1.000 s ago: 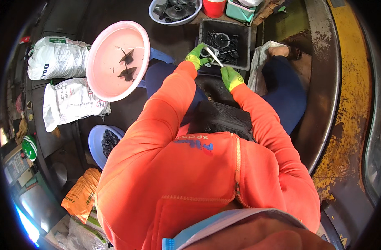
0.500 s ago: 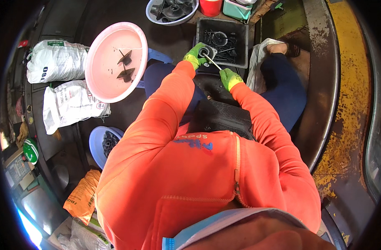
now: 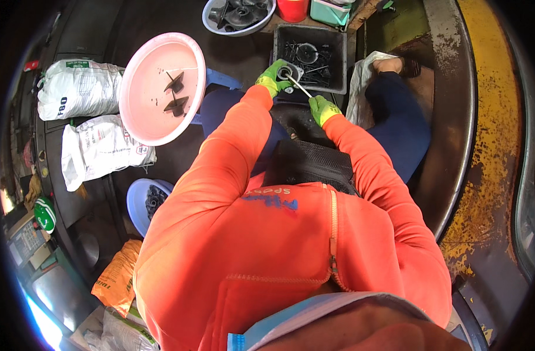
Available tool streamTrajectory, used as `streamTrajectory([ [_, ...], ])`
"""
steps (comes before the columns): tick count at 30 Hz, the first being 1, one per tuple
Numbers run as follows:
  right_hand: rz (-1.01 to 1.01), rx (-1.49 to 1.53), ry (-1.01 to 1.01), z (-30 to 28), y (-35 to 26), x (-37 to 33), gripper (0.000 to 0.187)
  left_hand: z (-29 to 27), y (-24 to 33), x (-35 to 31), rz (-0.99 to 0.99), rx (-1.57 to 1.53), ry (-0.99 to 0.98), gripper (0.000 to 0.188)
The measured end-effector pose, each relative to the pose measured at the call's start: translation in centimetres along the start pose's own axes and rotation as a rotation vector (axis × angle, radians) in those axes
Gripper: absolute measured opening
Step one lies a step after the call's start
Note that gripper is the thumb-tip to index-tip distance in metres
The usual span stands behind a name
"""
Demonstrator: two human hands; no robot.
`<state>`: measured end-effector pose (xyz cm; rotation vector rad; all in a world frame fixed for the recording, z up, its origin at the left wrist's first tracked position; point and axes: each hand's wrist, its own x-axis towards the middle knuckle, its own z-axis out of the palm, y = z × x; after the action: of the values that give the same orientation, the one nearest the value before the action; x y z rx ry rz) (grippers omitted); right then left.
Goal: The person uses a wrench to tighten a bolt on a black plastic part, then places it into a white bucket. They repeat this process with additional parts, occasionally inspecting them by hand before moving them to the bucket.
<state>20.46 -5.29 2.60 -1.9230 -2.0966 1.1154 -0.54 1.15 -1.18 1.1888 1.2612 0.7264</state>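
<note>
Near the front edge of a black plastic crate (image 3: 332, 90), my left hand (image 3: 270, 78), in a yellow-green glove, is closed around a small dark part with a round, ring-shaped opening (image 3: 299, 72). My right hand (image 3: 323, 110), gloved the same way, grips a thin metal rod (image 3: 301, 88). The rod slants up and left, its far end at the opening of the part. Whether it has a handle is hidden by my right fingers. Inside the crate lie several thin dark pieces and a round ring-like piece (image 3: 307, 53).
A pink basin (image 3: 142, 76) with two dark bladed pieces stands to the left, beside white sacks (image 3: 83, 88). Blue-rimmed basins of dark parts are at the far side (image 3: 238, 33) and lower left (image 3: 136, 207). A red bucket (image 3: 293, 9) stands beyond the crate. A rusty yellow edge (image 3: 489, 117) runs along the right.
The view has shifted slightly. Both hands keep their hold on the part and the rod, with almost no movement between them.
</note>
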Motion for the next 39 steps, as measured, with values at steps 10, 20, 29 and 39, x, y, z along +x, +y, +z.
streamTrajectory([
  [10,0.01,0.084,-0.034,0.7,0.1,0.7,0.044,0.2,-1.1,0.9,0.157,0.11,0.066,0.06],
  [20,-0.003,0.018,-0.089,1.4,1.0,2.0,0.052,0.2,0.7,-0.6,0.271,0.245,0.153,0.046],
  [29,-0.464,0.309,0.43,-8.3,0.4,-3.1,0.017,-6.7,5.4,2.6,0.175,-0.073,0.63,0.064],
  [39,0.137,1.268,0.144,-12.5,-1.5,-5.7,0.025,-17.9,7.0,14.7,0.078,-0.102,0.952,0.059],
])
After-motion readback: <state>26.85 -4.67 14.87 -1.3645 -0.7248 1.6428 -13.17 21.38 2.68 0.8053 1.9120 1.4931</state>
